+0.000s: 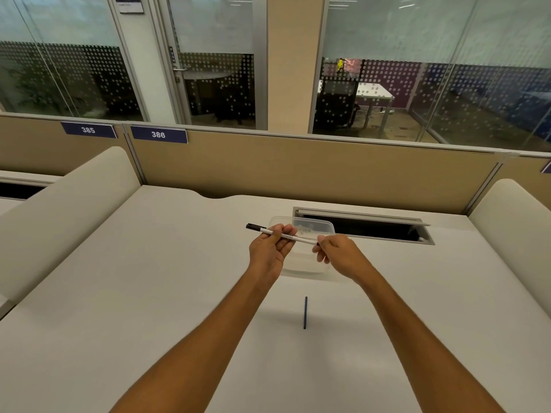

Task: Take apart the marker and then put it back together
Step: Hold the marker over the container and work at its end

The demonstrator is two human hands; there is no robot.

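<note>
A thin white marker (301, 239) with a black cap at its left end is held level above the white desk. My left hand (269, 248) grips its middle between thumb and fingers, palm up. My right hand (337, 254) pinches the marker's right end, which is hidden under the fingertips. A slim dark blue stick-like part (305, 312) lies alone on the desk, nearer to me, below both hands.
A clear plastic container (316, 226) sits on the desk just behind my hands. A recessed cable slot (362, 225) with an open metal flap lies at the back right. Beige partition panels stand behind the desk (149, 278), rounded side dividers at left and right.
</note>
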